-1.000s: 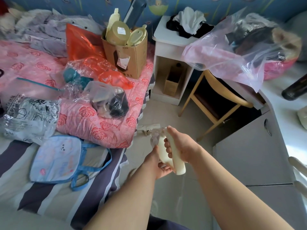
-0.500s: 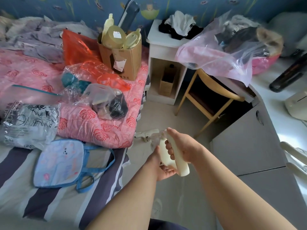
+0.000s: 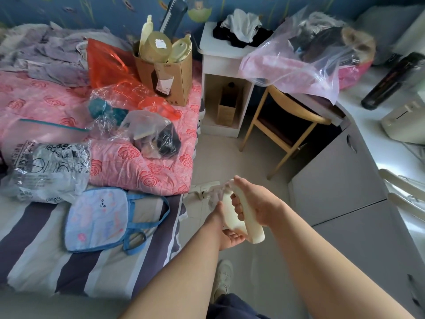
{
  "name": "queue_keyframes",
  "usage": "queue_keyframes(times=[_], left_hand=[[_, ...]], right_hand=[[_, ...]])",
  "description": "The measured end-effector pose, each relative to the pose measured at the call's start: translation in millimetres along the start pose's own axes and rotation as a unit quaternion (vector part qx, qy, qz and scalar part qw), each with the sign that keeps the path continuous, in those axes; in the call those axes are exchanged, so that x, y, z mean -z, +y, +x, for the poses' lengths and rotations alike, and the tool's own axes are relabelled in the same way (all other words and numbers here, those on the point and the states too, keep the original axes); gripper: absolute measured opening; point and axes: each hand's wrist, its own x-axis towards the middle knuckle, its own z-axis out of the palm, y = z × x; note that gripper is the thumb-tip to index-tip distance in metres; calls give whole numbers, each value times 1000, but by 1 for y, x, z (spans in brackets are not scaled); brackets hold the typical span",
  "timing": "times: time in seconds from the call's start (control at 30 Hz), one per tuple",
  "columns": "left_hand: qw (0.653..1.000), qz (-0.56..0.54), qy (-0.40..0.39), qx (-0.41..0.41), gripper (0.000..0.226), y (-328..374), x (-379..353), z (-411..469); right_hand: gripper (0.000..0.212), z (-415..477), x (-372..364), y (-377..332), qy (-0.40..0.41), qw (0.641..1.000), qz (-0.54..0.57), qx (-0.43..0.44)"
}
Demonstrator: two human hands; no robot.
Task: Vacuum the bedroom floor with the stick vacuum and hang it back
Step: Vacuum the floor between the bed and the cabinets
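I hold a cream-white stick vacuum [image 3: 249, 223] by its handle over the narrow strip of pale floor between bed and cabinets. My right hand [image 3: 255, 204] wraps the handle from the right, thumb on top. My left hand [image 3: 226, 233] cups the body from below, fingers under the handle's end. The vacuum's floor head [image 3: 202, 188] lies on the tiles just beyond my hands, beside the bed's edge; the tube between is mostly hidden by my hands.
The bed [image 3: 46, 261] on the left carries plastic bags, a blue tote and a cardboard box [image 3: 174, 74]. A white nightstand [image 3: 220, 88] stands at the far end, a wooden chair [image 3: 287, 127] beside it. Grey cabinets [image 3: 338, 187] line the right. My shoe [image 3: 223, 277] is on the floor.
The view has shifted slightly; my hands keep the same grip on the vacuum handle, and the floor head sits a little farther left beside the bed.
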Motion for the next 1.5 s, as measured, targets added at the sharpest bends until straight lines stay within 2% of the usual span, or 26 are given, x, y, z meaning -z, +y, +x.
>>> queue_keyframes(times=[0.57, 0.87, 1.03, 1.3, 1.5], left_hand=[[1000, -4, -1, 21, 61, -39, 29, -12], [1000, -18, 16, 16, 69, -102, 11, -10], [1000, -10, -3, 7, 61, -137, -2, -16], [999, -5, -39, 23, 72, -156, -13, -20], [998, 14, -41, 35, 66, -165, -16, -6]], right_hand=[[47, -30, -5, 37, -35, 999, -26, -25], [48, -58, 39, 70, -55, 996, -59, -35], [48, -74, 65, 93, -65, 994, -84, -35], [48, -93, 92, 113, -81, 989, -116, -29], [49, -101, 105, 119, -89, 985, -146, -30]])
